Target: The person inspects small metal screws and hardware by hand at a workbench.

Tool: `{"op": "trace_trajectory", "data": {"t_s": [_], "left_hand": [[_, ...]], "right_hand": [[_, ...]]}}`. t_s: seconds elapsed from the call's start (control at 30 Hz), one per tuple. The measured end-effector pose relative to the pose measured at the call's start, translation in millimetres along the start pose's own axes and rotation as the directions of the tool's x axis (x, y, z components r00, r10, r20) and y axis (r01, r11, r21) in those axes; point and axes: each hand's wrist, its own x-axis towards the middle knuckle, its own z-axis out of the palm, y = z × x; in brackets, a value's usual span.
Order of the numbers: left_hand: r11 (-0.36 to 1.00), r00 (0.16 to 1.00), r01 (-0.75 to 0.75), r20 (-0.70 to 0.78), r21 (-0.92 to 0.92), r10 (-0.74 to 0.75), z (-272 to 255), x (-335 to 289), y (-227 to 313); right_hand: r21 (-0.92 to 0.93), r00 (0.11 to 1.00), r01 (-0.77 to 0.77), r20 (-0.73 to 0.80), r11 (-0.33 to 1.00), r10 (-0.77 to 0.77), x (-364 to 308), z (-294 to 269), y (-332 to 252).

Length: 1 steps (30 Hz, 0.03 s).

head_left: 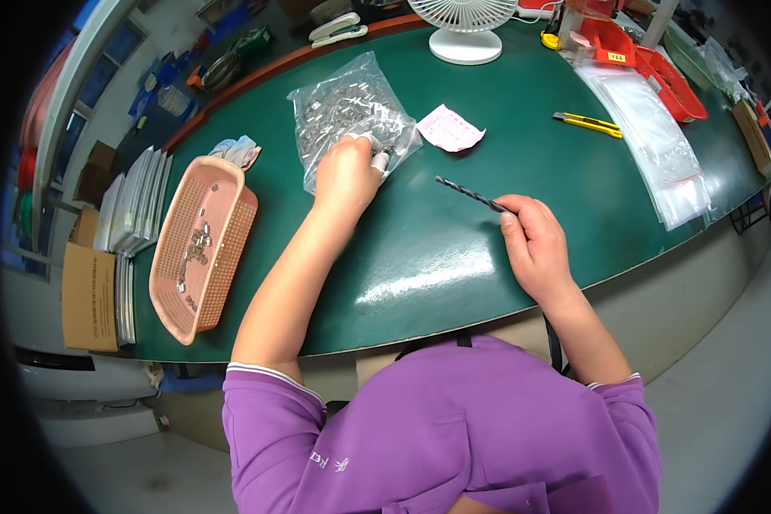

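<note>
My right hand (535,244) holds a dark twist drill bit (471,194) by one end, its fluted tip pointing left and away from me over the green table. My left hand (349,174) is at the near edge of a clear plastic bag (321,101) full of small shiny metal parts (347,111). Its fingers are bent and closed at the bag's mouth, with white coverings on some fingertips. What they grip is too small and hidden to make out. A pink paper slip (451,128) with writing lies to the right of the bag.
A pink perforated basket (242,210) with several small metal parts stands at the left. A yellow utility knife (588,124) and flat clear plastic bags (647,141) lie at the right. Red bins (670,84), a white fan (465,45) and a stapler (337,30) line the far side.
</note>
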Motion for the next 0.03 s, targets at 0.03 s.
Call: {"op": "trace_trajectory", "data": {"t_s": [0.03], "left_hand": [[0.997, 0.999, -0.032, -0.003, 0.066, 0.032, 5.6, 5.2, 1.7]], "right_hand": [[0.007, 1.000, 0.005, -0.001, 1.000, -0.005, 0.1, -1.2, 1.4]]}}
